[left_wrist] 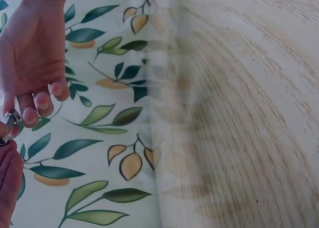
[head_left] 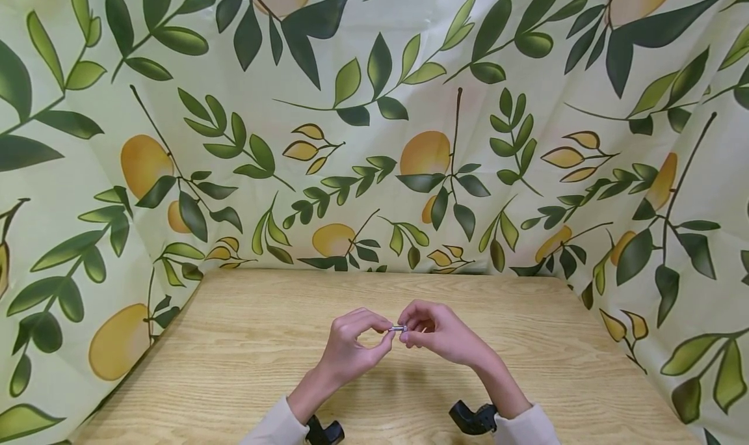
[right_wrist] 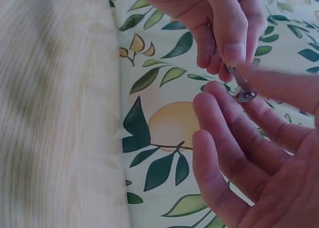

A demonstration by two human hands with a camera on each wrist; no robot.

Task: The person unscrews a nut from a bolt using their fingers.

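Note:
A small silver screw (head_left: pixel 398 328) is held between both hands, over the wooden table (head_left: pixel 281 302). The left hand (head_left: pixel 353 346) pinches its thin end between thumb and fingertips. At the wider head end of the screw (right_wrist: pixel 239 84), the thumb and index finger of the right hand (right_wrist: pixel 254 143) close round it, the thumb blurred. The other right fingers are spread and lightly bent. In the left wrist view the screw (left_wrist: pixel 10 119) shows at the left edge, between the right hand (left_wrist: pixel 37 53) and part of the left hand (left_wrist: pixel 10 183).
A cloth printed with leaves and orange fruit (head_left: pixel 374 133) stands behind the table and along both sides. A black wrist device (head_left: pixel 473 418) sits at the right cuff, and another (head_left: pixel 325 432) at the left cuff.

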